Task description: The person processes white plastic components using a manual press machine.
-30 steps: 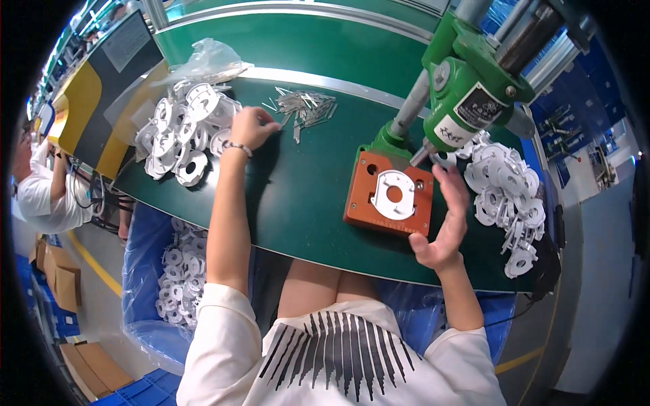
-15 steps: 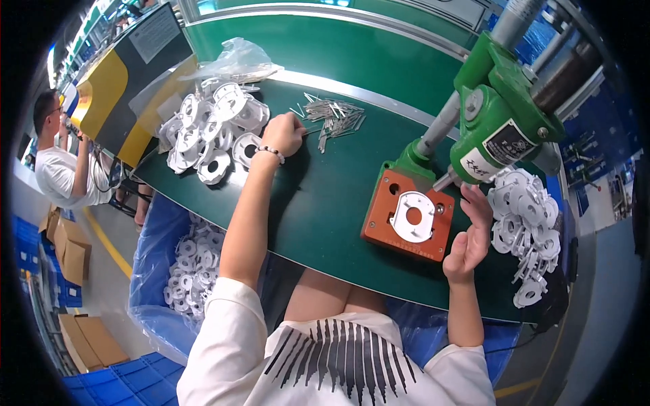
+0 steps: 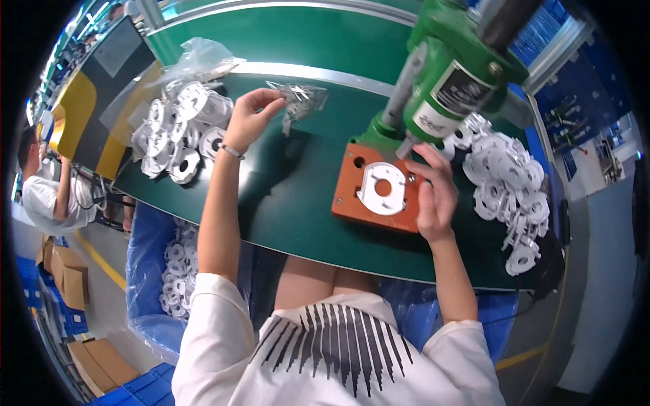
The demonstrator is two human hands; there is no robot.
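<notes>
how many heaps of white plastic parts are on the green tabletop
2: the left heap, left of the left hand, and the right heap, right of the right hand.

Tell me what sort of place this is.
Most likely a factory assembly floor: a green press stands over an orange block on the bench, heaps of similar white parts lie on either side, and more fill a blue bin below.

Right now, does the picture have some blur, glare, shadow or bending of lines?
Head view: thin metal pieces look smeared; green tabletop shows pale glare and dark shadow near the left hand; the tabletop's front edge curves; frame corners are black.
</notes>
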